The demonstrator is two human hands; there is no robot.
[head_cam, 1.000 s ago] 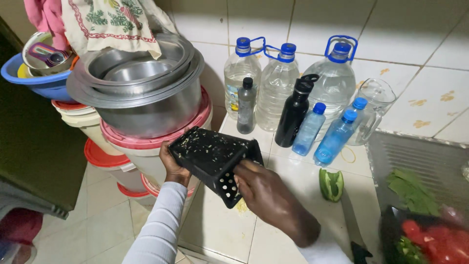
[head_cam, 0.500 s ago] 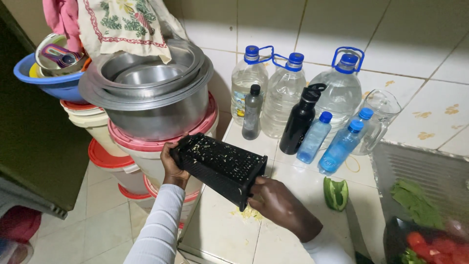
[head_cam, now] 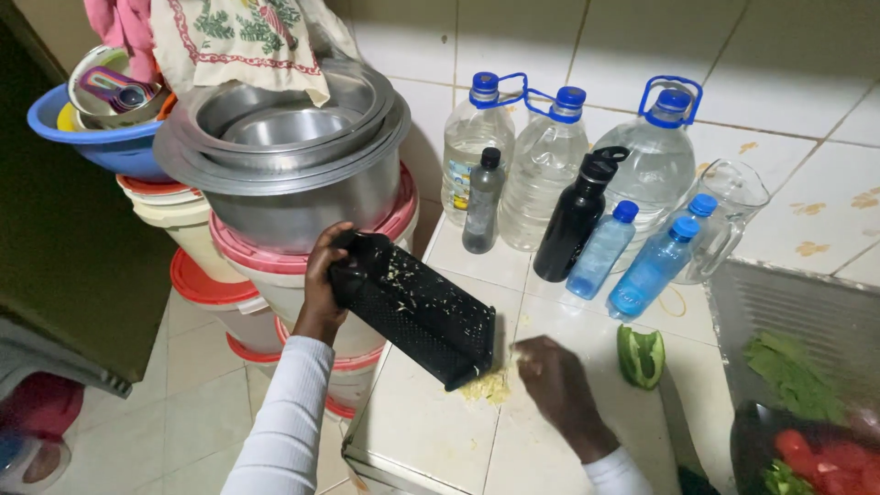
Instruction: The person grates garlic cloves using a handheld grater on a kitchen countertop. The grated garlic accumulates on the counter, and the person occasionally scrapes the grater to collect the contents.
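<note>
Head view: left hand [head_cam: 328, 275] grips the handle of a black grater [head_cam: 417, 312], tilted at frame centre with its lower end on the tiled surface [head_cam: 431, 431]. Right hand [head_cam: 555, 380] rests beside a small pile of pale shreds [head_cam: 486, 388], fingers curled down, holding nothing visible. Grating looks largely done; half a green pepper [head_cam: 640, 356] lies uncut to the right.

This is a home kitchen. A tiled desk [head_cam: 431, 431] runs along a tiled wall [head_cam: 779, 55]. At the upper left of the frame, steel bowls [head_cam: 284, 137] sit on stacked plastic tubs [head_cam: 202, 275] under a patterned cloth [head_cam: 238, 37]. Water bottles [head_cam: 550, 156] line the wall at the top centre. A black grater [head_cam: 412, 312], grated shreds [head_cam: 486, 387] and half a green pepper [head_cam: 642, 356] lie mid-frame, with chopped vegetables [head_cam: 807, 449] at the lower right.
</note>
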